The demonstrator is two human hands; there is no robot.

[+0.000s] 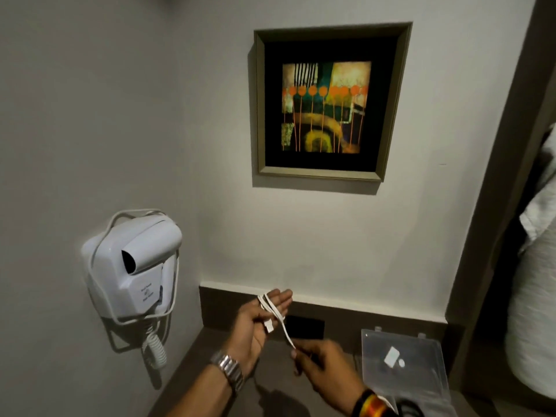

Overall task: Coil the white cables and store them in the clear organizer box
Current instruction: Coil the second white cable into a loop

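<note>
My left hand (258,323) is held palm up above the counter, fingers stretched toward the wall. A white cable (272,310) is looped around its fingers, and a white plug end hangs by the thumb. From the loops the cable runs down and right to my right hand (319,364), which pinches it taut; this hand is blurred. The clear organizer box (400,365) lies on the counter to the right, its lid open, with a small white piece inside.
A white wall-mounted hair dryer (135,269) with a coiled cord hangs at the left. A framed picture (328,103) is on the back wall. A dark socket plate (305,326) sits behind the hands. White fabric (535,266) hangs at the right edge, beside the brown counter (192,374).
</note>
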